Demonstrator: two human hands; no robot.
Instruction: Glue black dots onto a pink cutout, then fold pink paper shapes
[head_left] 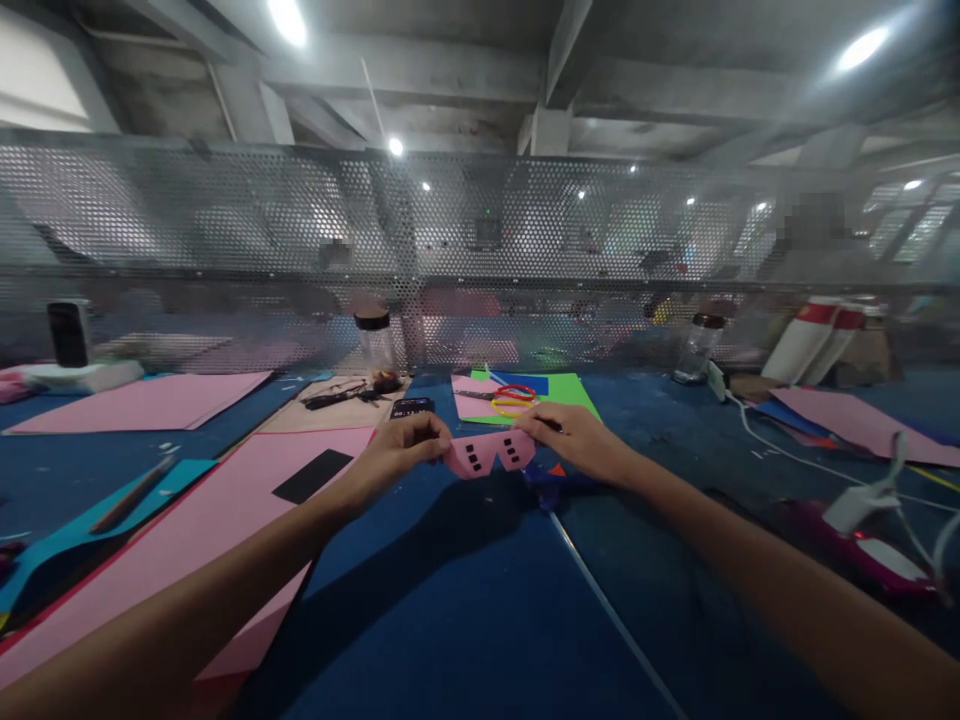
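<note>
A pink paper cutout point(489, 453) with small black squares on its two halves and a notch in its lower edge is held up above the blue table point(420, 620). My left hand point(405, 447) pinches its left end between thumb and fingers. At the other end, my right hand point(571, 436) grips the cutout the same way. Just behind lie red-and-yellow-handled scissors point(514, 400) on pink, blue and green paper sheets point(577, 395). Below my right hand sits a blue piece with a small red triangle point(556, 470), partly hidden.
Large pink sheets point(195, 540) with a black rectangle point(313, 475) cover the left side. A phone point(412, 407) and a jar point(376, 350) stand farther back. On the right are a magenta power strip point(862, 560), cables and a bottle point(701, 348). A perforated metal screen point(480, 220) closes the back.
</note>
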